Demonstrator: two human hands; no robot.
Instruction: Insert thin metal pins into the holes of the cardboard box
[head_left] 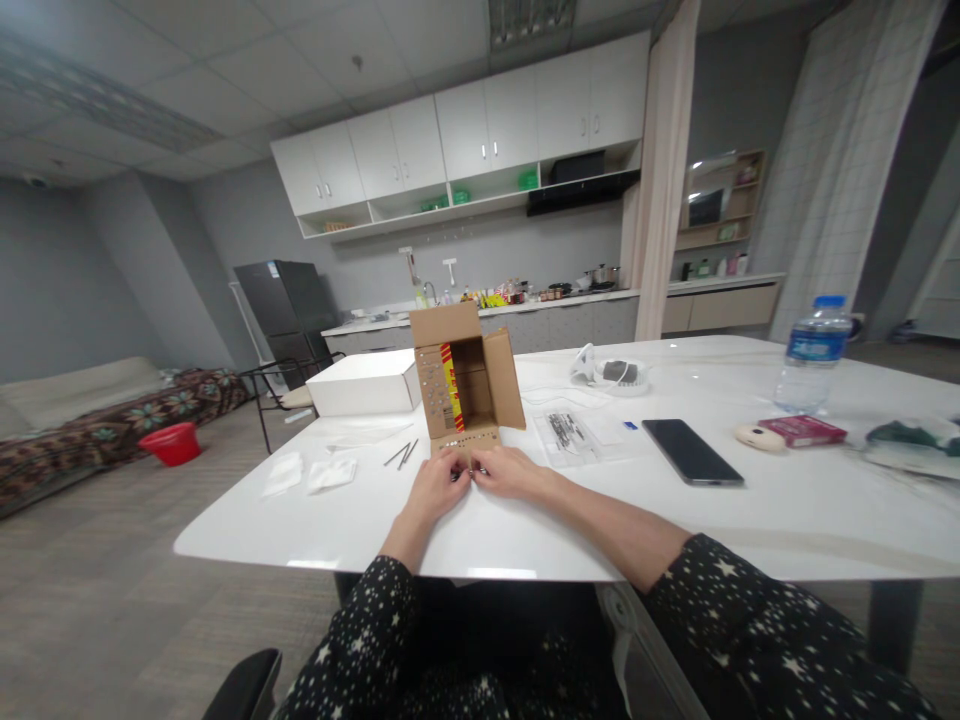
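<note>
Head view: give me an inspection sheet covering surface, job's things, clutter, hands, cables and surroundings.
Surface: glossy white table.
Job's things: open cardboard box, small pieces dotting its flaps; thin metal tools lie left of it.
Clutter: phone, bottle, white tissues.
Hands: left hand and right hand close together at the box's front; anything gripped is too small to identify.
Cables: thin white cable behind the clear plastic case.
Surroundings: dark fridge, red basin on the floor, white wall cabinets.

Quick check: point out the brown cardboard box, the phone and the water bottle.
Brown cardboard box (505,382): head view, on its open right-side flap.
Phone (690,451): head view, middle of its dark screen.
Water bottle (816,345): head view, on its blue label.
</note>
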